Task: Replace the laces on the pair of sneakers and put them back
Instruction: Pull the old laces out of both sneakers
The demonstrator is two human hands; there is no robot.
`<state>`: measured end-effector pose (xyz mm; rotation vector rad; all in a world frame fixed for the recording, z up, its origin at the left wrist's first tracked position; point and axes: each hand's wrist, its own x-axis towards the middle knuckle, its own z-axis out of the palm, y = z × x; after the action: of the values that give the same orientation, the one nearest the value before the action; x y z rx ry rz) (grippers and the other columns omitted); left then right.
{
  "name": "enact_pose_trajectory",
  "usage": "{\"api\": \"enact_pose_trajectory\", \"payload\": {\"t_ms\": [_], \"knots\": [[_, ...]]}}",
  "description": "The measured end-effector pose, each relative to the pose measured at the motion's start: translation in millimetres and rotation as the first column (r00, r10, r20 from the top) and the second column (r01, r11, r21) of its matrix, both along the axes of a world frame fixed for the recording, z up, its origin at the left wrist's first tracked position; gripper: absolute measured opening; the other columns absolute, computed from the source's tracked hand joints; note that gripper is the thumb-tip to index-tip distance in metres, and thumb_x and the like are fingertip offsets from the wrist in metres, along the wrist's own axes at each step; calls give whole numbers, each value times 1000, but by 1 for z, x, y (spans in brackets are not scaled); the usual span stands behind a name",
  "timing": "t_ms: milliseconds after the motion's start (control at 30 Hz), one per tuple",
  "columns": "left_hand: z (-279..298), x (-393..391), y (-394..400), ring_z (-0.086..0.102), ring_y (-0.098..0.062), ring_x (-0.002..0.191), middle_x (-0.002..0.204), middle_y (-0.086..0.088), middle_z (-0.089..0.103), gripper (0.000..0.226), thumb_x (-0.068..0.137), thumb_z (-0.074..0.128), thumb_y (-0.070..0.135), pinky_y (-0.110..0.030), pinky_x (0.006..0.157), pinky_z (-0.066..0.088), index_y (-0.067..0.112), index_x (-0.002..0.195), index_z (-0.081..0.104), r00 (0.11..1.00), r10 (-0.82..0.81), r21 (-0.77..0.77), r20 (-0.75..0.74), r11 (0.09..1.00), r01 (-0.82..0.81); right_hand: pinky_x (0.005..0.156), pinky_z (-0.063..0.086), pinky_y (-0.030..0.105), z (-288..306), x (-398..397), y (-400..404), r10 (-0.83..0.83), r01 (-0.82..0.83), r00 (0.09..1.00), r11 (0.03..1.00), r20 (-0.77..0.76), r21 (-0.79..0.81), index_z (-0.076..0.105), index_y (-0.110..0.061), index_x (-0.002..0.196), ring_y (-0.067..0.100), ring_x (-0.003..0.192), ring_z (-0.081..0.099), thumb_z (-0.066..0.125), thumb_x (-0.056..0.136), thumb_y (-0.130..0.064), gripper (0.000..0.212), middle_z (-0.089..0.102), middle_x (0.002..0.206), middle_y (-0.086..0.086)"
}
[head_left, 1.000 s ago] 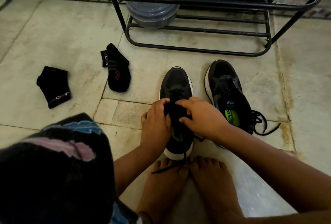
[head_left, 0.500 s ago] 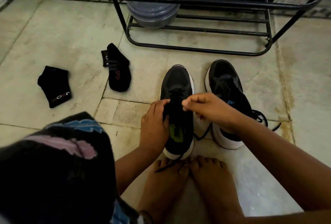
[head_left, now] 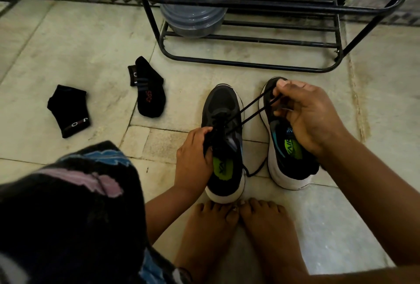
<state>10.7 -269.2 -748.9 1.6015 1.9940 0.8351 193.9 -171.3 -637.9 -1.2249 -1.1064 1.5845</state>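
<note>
left sneaker [head_left: 223, 124]: black, white sole, green insole, upright on floor, toe pointing away | right sneaker [head_left: 289, 154]: same look, just beside it | black lace [head_left: 252, 111]: two strands ran taut from left sneaker's eyelets up-right | loose lace end [head_left: 255, 169]: lay between sneakers

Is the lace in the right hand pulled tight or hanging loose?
Tight. From the right hand, two strands of the lace run straight to the left sneaker, which the left hand holds.
</note>
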Motion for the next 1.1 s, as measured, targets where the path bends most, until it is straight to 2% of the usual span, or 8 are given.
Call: {"api": "enact_pose_trajectory", "payload": {"t_ms": [200,267,367,567,633,767,933,1100], "knots": [[-1,-1,1,51,-18,117,126,-4,52,42,88,52,3,-37,98,44,14,128,50,1000,-13,5,-4,1000,13,71,49,33,7,-2,-3,-227,188,875,973,-428,-132,49,-14,79,24,79,65,34,101,-22,27,54,73,1],[-1,-1,1,50,-19,117,127,-4,52,42,88,51,3,-34,99,42,13,129,49,1000,-12,0,1,1000,12,58,46,28,10,-2,-4,-230,211,923,973,-309,-93,47,-14,80,17,64,60,33,102,-22,28,54,69,1],[1,0,1,51,-19,117,127,-5,52,41,89,52,3,-31,99,40,13,129,50,1000,-15,-8,6,1000,15,49,38,22,2,-3,-8,-83,82,977,997,196,14,52,-13,79,12,54,48,37,101,-26,30,50,63,3],[2,-1,6,54,-21,113,125,-4,52,44,87,58,10,-44,95,47,16,130,52,995,-79,-29,-60,997,77,82,50,39,-34,-7,-22,143,-434,423,899,895,61,63,-18,104,19,95,58,53,92,-39,26,62,103,2],[3,-1,8,54,-21,112,124,-4,53,45,86,61,13,-46,93,47,16,130,52,989,-115,-36,-93,993,112,95,44,40,-37,-12,-33,37,-492,313,861,949,129,55,-18,124,23,114,48,55,90,-38,40,50,126,3],[4,-2,9,52,-20,114,127,-3,51,40,84,57,15,-47,94,46,14,124,53,990,-127,-44,-57,991,124,85,48,28,-31,-17,-51,91,-644,496,705,864,296,58,-19,116,13,100,53,55,90,-30,29,51,116,-1],[11,-1,12,40,-5,120,124,10,37,37,74,44,40,-31,102,36,19,104,53,990,-82,-15,112,996,84,84,43,27,-37,-29,-69,372,-927,6,349,928,-134,49,-24,130,16,110,52,39,96,-46,42,54,125,-3],[17,12,23,43,-11,111,126,0,32,19,91,45,39,-28,98,39,21,95,51,991,30,-114,128,993,-15,81,33,28,-41,-30,-74,236,-964,-4,256,972,-66,50,-20,130,17,110,40,36,97,-48,45,56,123,0]]}}
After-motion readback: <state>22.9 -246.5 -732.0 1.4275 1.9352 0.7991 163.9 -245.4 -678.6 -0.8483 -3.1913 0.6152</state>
